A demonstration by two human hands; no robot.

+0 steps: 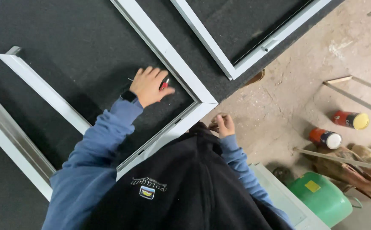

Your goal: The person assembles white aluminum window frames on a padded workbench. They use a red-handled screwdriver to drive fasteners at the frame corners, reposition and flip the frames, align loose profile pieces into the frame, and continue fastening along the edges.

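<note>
My left hand (148, 86) reaches over the dark work surface inside a white aluminium frame (181, 76). Its fingers are closed around a small tool with a red handle (164, 84), whose thin metal tip pokes out on the left. A dark watch sits on that wrist. My right hand (224, 125) stays close to my chest by the frame's corner (206, 103), curled around something small and dark that I cannot make out. I wear a black vest over blue sleeves.
A second white frame (236, 59) lies at the top right and loose white profiles (41, 87) at the left. On the concrete floor to the right are two red cans (325, 138), a green container (321, 198) and metal bars (355, 98).
</note>
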